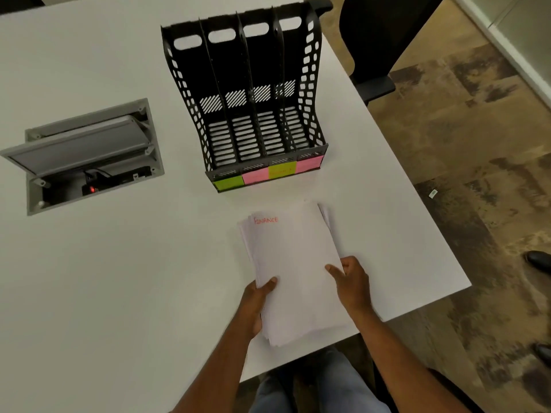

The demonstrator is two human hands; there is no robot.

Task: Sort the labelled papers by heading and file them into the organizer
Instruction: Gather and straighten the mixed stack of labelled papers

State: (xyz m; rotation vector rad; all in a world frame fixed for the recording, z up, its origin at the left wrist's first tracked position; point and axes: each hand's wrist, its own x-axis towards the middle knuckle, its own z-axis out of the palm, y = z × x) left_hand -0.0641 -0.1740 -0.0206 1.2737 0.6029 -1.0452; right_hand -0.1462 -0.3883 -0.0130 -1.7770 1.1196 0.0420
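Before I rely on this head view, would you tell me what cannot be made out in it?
- Sticky labels on the organizer: writing too small and faint to read.
- Paper stack: only the top sheet's FINANCE heading shows; it covers the other headings.
- Left hand: fingers hidden under the stack.
- Floor box in the table: interior dark.

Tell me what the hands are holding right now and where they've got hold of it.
Both hold the stack of papers: the left hand grips its lower left edge, thumb on top; the right hand grips its right edge, thumb on the top sheet.
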